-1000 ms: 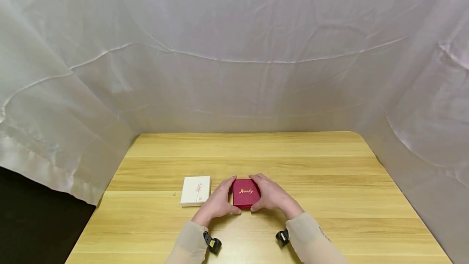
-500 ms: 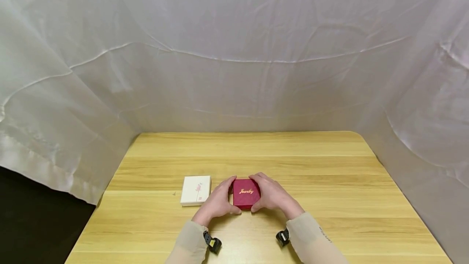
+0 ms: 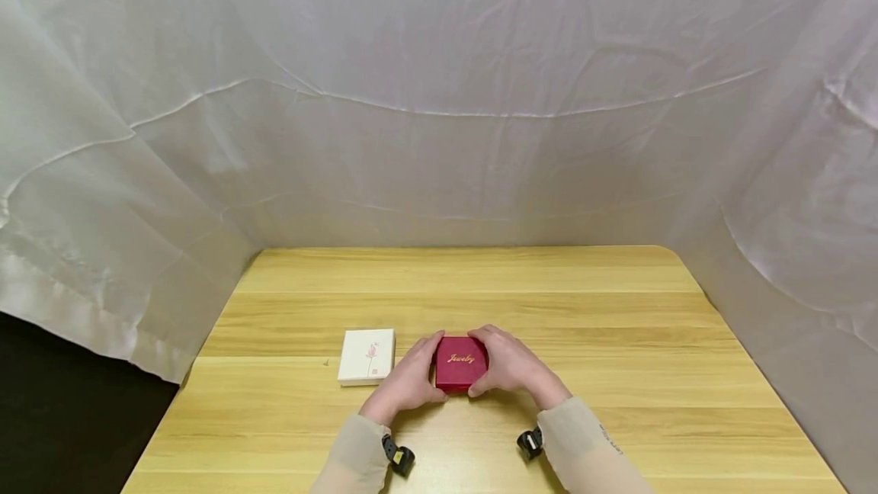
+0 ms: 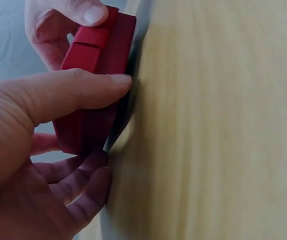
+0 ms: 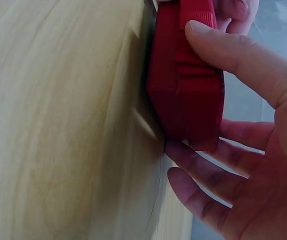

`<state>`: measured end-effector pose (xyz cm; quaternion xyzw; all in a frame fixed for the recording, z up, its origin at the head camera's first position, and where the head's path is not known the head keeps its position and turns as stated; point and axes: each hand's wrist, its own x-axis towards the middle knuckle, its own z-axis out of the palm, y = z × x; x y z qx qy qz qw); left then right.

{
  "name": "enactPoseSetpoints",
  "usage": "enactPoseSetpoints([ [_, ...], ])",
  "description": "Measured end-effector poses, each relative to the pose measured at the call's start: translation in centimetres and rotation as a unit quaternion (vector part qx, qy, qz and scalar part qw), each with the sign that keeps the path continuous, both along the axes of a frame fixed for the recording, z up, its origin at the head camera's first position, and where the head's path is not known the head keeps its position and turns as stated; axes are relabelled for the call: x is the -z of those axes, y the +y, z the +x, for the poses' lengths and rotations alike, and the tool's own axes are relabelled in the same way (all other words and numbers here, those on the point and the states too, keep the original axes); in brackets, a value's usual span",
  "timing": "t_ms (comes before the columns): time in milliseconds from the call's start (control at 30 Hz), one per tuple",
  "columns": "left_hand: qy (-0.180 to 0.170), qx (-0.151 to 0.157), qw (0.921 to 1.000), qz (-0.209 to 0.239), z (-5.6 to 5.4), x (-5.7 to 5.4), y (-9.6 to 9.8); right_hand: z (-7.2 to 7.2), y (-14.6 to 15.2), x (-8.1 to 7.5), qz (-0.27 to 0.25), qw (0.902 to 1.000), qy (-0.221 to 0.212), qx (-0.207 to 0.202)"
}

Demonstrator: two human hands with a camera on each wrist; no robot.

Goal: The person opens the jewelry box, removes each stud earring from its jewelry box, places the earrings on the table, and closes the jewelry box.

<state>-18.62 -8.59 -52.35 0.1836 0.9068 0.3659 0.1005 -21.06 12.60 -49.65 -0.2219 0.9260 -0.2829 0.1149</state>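
A small square red jewelry box (image 3: 461, 364) with gold "Jewelry" lettering sits between both hands, close over the wooden table. From the left, my left hand (image 3: 410, 380) grips it; in the left wrist view the thumb (image 4: 83, 92) lies across the box's front, its tip on the darker lower part. My right hand (image 3: 507, 364) grips the right side, with the thumb (image 5: 218, 47) on the ribbon band (image 5: 196, 30) of the lid in the right wrist view. A seam between lid and base shows there. The box's underside is hidden.
A white square box (image 3: 366, 357) with a pink flower print lies on the table (image 3: 549, 280), just left of the left hand. Pale cloth (image 3: 439, 158) hangs behind the table and along both sides. Both wrists carry black straps with small cameras.
The box and the fingertips have shifted very slightly toward the person. My left thumb tip has slid a little to the left along the box's front edge.
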Motion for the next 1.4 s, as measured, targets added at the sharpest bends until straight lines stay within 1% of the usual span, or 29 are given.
enactPoseSetpoints([
  [300,0.015,-0.006,0.9998,-0.008,0.01,0.05,0.2,-0.12,-0.04,-0.2,0.007,1.0,-0.004,0.001],
  [600,0.02,-0.009,0.9997,-0.015,0.04,0.16,0.26,-0.14,0.03,-0.44,-0.002,1.0,-0.009,-0.002],
  [1167,0.022,-0.005,0.9997,-0.004,-0.17,0.19,0.13,-0.43,0.05,-0.19,-0.004,1.0,0.006,-0.003],
  [1400,0.023,-0.009,0.9997,-0.008,-0.14,0.12,0.31,-0.39,0.03,-0.19,-0.001,0.9998,0.019,-0.009],
])
